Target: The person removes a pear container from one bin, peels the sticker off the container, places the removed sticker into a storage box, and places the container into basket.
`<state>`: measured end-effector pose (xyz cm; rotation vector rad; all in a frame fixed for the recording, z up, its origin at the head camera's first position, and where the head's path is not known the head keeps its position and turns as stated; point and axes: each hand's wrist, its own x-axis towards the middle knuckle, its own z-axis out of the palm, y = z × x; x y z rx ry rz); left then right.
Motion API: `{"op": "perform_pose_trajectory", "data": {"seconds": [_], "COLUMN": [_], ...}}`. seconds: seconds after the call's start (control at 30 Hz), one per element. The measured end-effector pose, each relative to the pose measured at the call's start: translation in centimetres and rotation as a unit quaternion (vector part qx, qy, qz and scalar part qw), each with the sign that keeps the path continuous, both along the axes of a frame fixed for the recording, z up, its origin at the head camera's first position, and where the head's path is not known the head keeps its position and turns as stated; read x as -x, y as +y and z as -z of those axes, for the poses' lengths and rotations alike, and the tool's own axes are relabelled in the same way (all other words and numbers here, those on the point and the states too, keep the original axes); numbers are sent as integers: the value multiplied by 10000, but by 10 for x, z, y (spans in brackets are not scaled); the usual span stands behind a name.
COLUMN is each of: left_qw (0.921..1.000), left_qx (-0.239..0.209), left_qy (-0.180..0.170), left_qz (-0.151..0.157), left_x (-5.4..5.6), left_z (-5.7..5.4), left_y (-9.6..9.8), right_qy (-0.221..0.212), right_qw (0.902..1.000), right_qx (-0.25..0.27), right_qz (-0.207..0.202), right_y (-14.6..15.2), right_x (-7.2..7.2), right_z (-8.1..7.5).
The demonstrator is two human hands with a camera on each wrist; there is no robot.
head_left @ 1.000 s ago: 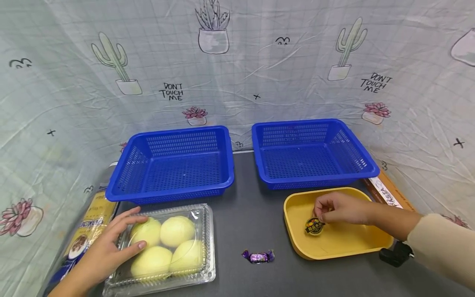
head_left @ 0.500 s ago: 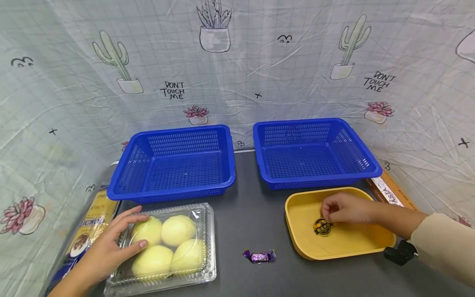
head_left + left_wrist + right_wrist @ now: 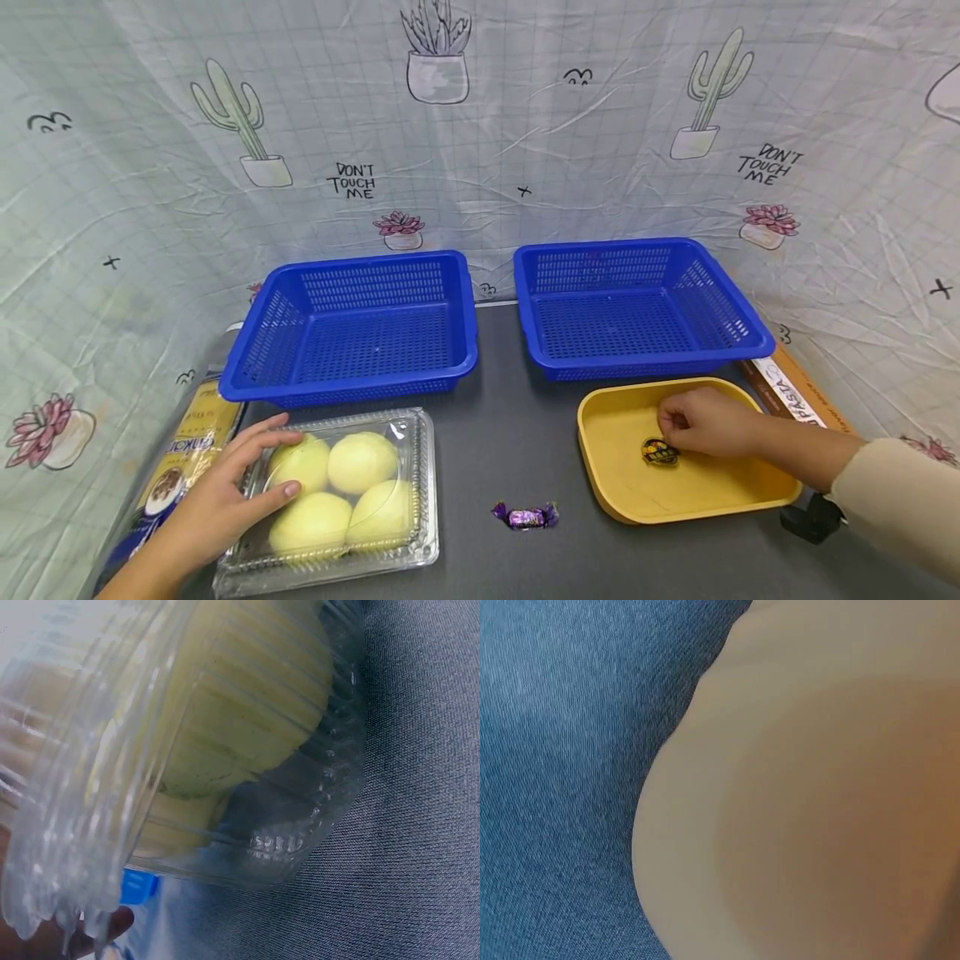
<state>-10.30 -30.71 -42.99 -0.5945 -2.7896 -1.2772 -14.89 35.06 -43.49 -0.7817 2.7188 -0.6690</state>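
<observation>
Inside a tray (image 3: 697,490), the right hand (image 3: 703,423) pinches a badge (image 3: 658,452); the left hand (image 3: 227,496), outspread, touches a fruit-filled box (image 3: 429,492).

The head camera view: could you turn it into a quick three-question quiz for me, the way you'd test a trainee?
1. Count: how many round yellow items show in the clear box?
2. True or false: the purple candy lies between the clear box and the yellow tray.
3. Fill in: the person's ____ is at the black-and-gold label.

Key: 1. Four. 2. True. 3. Right hand.
</observation>
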Motion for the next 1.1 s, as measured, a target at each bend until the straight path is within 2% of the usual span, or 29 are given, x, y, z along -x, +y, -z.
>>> {"op": "perform_pose_trajectory", "data": {"seconds": [0.13,0.27,0.43,0.5,0.6,0.67,0.77,0.87,1.0,1.1], "left_qw": [9999,9987,9966,9954,9912,9890,9879,9896,9952,9975], "left_qx": [84,459,599,553,579,589,531,488,332,212], "left_qy": [-12,146,522,764,1184,1310,1300,1104,702,471], "left_qz": [92,182,216,158,-92,-342,-665,-786,-598,-475], "left_x": [0,1,4,6,12,16,24,33,46,52], "left_z": [-4,-12,-21,-24,-27,-31,-34,-38,-41,-40], "left_y": [-1,-3,-7,-9,-15,-21,-33,-44,-55,-60], "right_qy": [38,23,-411,-520,-297,-115,11,-87,-303,-487], "right_qw": [9999,9989,9965,9952,9946,9930,9889,9814,9715,9678], "right_qx": [144,468,709,787,902,1024,1274,1694,2213,2396], "right_qz": [87,45,150,264,422,576,761,898,793,594], "right_y": [-3,-10,-25,-31,-39,-46,-60,-78,-105,-125], "right_x": [-1,-2,-4,-5,-7,-8,-12,-17,-22,-21], "right_z": [-3,-10,-23,-28,-34,-40,-49,-56,-62,-66]}}
